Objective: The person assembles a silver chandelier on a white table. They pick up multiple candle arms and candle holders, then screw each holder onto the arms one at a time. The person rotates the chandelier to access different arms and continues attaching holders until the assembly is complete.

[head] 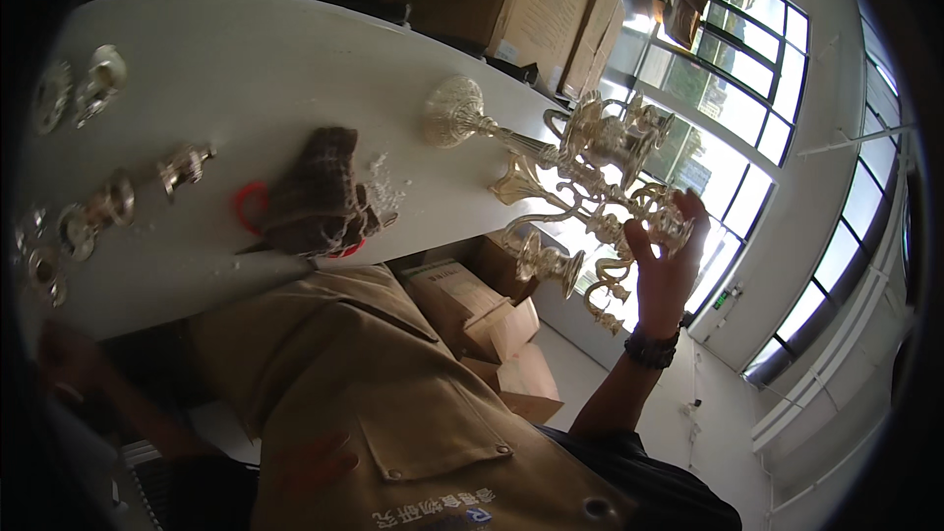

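My right hand (pixel 667 258), with a dark band on its wrist, is raised at the right. Its thumb and fingers are around a cup at the upper end of an ornate silver-coloured candelabrum (pixel 608 221). Another branched candelabrum (pixel 527 144), with a round embossed base, overlaps it, so where one ends and the other begins is hard to tell. My left hand (pixel 70 361) is dark and blurred at the far left, below the white table's edge; its grip cannot be made out. Dark knitted gloves (pixel 317 192) with red cuffs lie on the table between my hands.
Several small silver-coloured metal parts (pixel 184 168) lie on the left of the white table (pixel 221 74). White crumbs (pixel 385 181) are scattered beside the gloves. Cardboard boxes (pixel 542 11) stand beyond the table, and open cartons (pixel 461 302) are below its near edge. Large windows are at the right.
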A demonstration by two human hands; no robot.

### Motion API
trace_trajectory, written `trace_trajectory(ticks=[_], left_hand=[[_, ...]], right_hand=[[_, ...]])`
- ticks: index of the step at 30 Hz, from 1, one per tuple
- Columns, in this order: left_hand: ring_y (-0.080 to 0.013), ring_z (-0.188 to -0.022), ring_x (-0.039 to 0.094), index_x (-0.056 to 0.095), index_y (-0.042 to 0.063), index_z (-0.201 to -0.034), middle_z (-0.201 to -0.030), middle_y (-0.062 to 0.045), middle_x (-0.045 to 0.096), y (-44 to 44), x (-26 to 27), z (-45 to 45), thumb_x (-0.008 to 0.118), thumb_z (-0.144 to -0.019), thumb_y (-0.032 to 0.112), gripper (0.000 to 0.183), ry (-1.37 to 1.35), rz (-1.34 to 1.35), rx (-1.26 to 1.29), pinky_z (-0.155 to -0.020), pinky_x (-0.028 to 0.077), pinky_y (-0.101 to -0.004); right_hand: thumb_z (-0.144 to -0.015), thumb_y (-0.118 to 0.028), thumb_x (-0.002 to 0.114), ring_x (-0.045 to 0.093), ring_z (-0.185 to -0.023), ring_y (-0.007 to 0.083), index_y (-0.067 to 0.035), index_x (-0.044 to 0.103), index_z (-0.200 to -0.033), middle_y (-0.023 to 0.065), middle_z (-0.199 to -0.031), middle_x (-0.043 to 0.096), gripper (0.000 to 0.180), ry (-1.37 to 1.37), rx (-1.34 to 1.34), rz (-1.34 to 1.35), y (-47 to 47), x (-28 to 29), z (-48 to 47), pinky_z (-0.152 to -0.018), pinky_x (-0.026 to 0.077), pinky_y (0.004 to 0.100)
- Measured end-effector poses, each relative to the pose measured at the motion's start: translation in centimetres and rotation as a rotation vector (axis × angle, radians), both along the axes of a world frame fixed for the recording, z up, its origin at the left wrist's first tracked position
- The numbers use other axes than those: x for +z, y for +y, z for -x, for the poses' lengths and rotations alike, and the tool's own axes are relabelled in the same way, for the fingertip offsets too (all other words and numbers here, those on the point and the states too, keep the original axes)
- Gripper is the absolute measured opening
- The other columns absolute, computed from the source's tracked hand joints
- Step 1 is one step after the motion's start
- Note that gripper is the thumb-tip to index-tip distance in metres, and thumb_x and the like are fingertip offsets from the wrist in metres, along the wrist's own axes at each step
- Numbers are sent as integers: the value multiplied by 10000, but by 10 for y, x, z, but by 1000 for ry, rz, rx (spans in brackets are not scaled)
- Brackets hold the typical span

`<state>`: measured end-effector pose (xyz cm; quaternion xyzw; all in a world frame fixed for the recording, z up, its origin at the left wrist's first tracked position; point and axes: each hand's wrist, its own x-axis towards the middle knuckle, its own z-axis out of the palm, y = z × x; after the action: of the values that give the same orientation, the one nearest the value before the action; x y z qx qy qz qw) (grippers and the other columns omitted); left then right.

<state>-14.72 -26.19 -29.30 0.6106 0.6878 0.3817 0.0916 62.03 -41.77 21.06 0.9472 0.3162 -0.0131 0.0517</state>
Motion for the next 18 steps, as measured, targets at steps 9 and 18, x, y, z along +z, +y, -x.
trace_trajectory(ticks=[9, 18], left_hand=[[-227, -914, 655, 631, -20, -1095, -1007, -137, 677, 12, 89, -185, 667, -988, 178, 227, 7, -126, 157, -847, 546, -365], [-203, -758, 569, 603, 15, -1084, -952, -114, 628, 26, 167, -189, 621, -1008, 136, 144, -815, -73, 135, -718, 480, -315]], right_hand=[[-1007, -105, 593, 572, -1229, 254, 27, 585, -1356, 132, -1367, 586, 373, -322, 357, -539, 7, 28, 73, -1029, 518, 395], [-848, 5, 758, 645, -1090, 204, 35, 604, -1307, 161, -1283, 645, 484, 893, 939, -565, 193, -33, 303, -911, 533, 333]])
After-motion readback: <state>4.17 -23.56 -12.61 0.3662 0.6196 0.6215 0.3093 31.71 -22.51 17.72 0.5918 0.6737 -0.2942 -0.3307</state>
